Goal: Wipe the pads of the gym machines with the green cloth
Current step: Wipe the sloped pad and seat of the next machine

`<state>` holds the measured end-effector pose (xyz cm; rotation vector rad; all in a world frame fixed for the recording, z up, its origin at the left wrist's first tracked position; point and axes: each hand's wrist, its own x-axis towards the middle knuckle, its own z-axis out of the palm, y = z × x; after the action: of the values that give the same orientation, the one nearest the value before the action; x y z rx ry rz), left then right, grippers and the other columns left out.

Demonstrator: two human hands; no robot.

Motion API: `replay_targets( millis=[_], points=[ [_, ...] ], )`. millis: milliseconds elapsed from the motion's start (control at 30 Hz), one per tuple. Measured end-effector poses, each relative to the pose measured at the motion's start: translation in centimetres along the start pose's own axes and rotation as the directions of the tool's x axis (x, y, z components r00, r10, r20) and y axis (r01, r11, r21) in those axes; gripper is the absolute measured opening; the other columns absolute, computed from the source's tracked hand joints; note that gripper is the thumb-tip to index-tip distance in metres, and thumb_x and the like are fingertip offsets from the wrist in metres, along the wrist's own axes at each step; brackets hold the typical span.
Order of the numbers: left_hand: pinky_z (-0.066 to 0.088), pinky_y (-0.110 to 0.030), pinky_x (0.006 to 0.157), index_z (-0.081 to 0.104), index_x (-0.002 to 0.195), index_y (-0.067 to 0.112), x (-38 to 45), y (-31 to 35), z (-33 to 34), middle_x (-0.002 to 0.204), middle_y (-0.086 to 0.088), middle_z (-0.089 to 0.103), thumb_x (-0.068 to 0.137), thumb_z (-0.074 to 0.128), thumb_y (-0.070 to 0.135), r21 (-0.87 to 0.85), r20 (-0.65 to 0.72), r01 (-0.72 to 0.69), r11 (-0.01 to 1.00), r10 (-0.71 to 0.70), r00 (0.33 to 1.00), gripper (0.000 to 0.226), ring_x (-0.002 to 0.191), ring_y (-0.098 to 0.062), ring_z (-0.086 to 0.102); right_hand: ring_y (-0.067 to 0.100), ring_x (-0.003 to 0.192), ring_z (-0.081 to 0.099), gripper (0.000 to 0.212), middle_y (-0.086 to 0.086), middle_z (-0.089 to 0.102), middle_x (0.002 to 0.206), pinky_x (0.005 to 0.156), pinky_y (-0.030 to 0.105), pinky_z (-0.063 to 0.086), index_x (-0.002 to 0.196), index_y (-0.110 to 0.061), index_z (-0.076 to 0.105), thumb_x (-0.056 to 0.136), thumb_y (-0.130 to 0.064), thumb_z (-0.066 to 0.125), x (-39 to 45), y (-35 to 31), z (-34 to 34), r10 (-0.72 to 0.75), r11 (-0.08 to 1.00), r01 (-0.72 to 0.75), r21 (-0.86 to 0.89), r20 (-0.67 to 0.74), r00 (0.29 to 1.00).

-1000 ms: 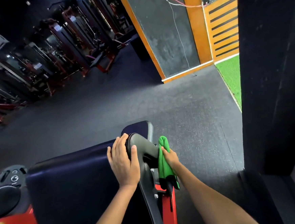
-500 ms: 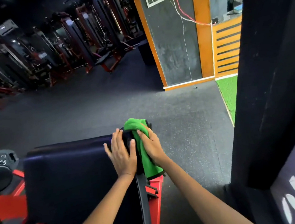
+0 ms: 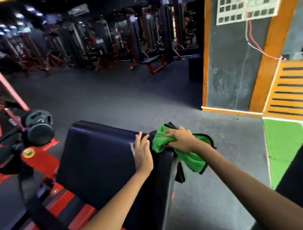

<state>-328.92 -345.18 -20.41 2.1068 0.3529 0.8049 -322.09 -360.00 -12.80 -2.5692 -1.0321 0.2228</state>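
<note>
A dark padded backrest (image 3: 99, 155) of a red-framed gym machine fills the lower middle of the view. My left hand (image 3: 142, 152) lies flat on the pad's top right corner, fingers apart. Just to its right, my right hand (image 3: 180, 139) presses the bunched green cloth (image 3: 188, 153) onto the pad's upper edge. Part of the cloth hangs down over the pad's right side.
Black weight plates (image 3: 38, 126) sit on the machine's red arm at the left. Rows of red and black machines (image 3: 105, 46) stand at the back. A grey and orange wall (image 3: 233, 63) rises at the right, with green turf (image 3: 283, 146) below it and grey rubber floor (image 3: 127, 98) between.
My right hand has carried the green cloth from the pad's right side up onto its top edge. The view has tilted upward. My left hand has stayed on the pad's corner.
</note>
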Motion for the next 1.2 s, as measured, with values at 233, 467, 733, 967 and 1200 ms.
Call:
replay_targets(
  millis=[233, 467, 733, 967, 1200],
  points=[
    [-0.001, -0.034, 0.117, 0.042, 0.141, 0.016, 8.7, -5.7, -4.0, 0.156, -0.001, 0.025, 0.102, 0.033, 0.032, 0.475, 0.066, 0.110, 0.873, -0.160, 0.985, 0.043, 0.146, -0.016, 0.010, 0.028, 0.134, 0.029, 0.047, -0.014, 0.024, 0.155, 0.112, 0.049, 0.022, 0.139, -0.045, 0.041, 0.093, -0.039, 0.054, 6.8, -2.8, 0.3, -0.133, 0.981, 0.158, -0.108, 0.214, 0.968],
    [-0.001, -0.039, 0.117, 0.041, 0.141, 0.015, 13.0, -8.0, -5.9, 0.156, -0.001, 0.025, 0.101, 0.037, 0.034, 0.551, 0.024, 0.201, 0.810, -0.256, 0.966, 0.045, 0.146, -0.017, 0.009, 0.030, 0.132, 0.027, 0.046, -0.014, 0.019, 0.156, 0.109, 0.055, 0.025, 0.139, -0.053, 0.034, 0.096, -0.042, 0.046, 12.5, -6.3, 2.0, -0.232, 0.952, 0.277, -0.130, 0.282, 0.931],
    [-0.004, -0.042, 0.117, 0.027, 0.149, 0.024, 14.7, -10.9, -9.4, 0.160, 0.002, 0.007, 0.100, 0.032, 0.045, 0.547, 0.026, 0.311, 0.777, -0.387, 0.922, 0.053, 0.147, -0.017, -0.005, 0.025, 0.122, 0.028, 0.048, -0.020, 0.009, 0.157, 0.104, 0.043, 0.028, 0.140, -0.055, 0.027, 0.097, -0.042, 0.044, 13.1, -4.6, 2.2, -0.402, 0.853, 0.492, -0.175, 0.383, 0.832],
    [0.002, -0.038, 0.116, 0.032, 0.146, 0.021, 15.5, -11.6, -8.6, 0.157, 0.002, 0.019, 0.102, 0.034, 0.032, 0.537, -0.084, 0.374, 0.756, -0.393, 0.916, 0.045, 0.146, -0.016, 0.006, 0.033, 0.132, 0.024, 0.046, -0.018, 0.016, 0.156, 0.108, 0.054, 0.028, 0.138, -0.056, 0.033, 0.097, -0.040, 0.046, 18.7, -6.6, 3.8, -0.498, 0.850, 0.526, 0.023, 0.357, 0.790],
    [0.004, -0.041, 0.115, 0.028, 0.148, 0.020, 18.1, -13.4, -10.4, 0.159, -0.004, 0.009, 0.103, 0.034, 0.025, 0.435, -0.168, 0.532, 0.726, -0.515, 0.840, 0.045, 0.147, -0.023, 0.000, 0.036, 0.133, 0.023, 0.048, -0.013, 0.017, 0.156, 0.107, 0.055, 0.030, 0.143, -0.041, 0.036, 0.097, -0.033, 0.045, 23.9, -8.8, 5.5, -0.552, 0.819, 0.569, 0.068, 0.360, 0.752]
  ],
)
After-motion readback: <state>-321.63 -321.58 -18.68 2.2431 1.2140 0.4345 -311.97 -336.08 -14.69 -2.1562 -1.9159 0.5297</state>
